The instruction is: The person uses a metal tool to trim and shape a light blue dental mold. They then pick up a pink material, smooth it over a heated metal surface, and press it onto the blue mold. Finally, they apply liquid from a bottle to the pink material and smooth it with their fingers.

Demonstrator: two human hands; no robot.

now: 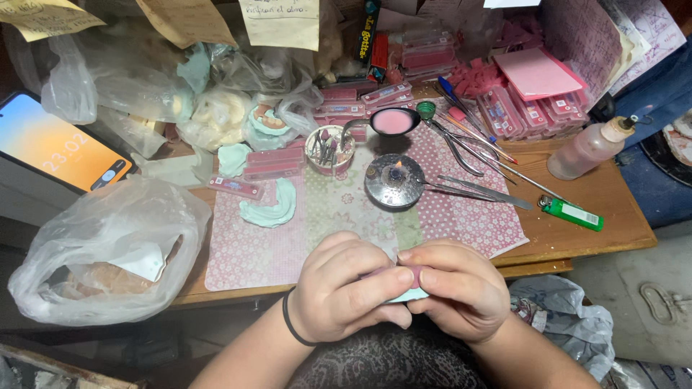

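My left hand (pixel 344 288) and my right hand (pixel 461 287) meet over my lap, just in front of the table edge. Both are closed around one small piece, pale green at the bottom and pink on top (pixel 412 292); my fingers hide most of it. A black band circles my left wrist. On the patterned mat (pixel 259 248) ahead lie a pale green arch-shaped cast (pixel 272 207), a small lit metal burner (pixel 394 180) and a spoon holding pink material (pixel 393 121).
A small cup of tools (pixel 329 149), pliers and metal instruments (pixel 468 155), a green lighter (pixel 571 213) and a squeeze bottle (pixel 590 148) lie on the right. Pink boxes (pixel 519 108) line the back. Plastic bags (pixel 108 252) and a phone (pixel 61 148) sit on the left.
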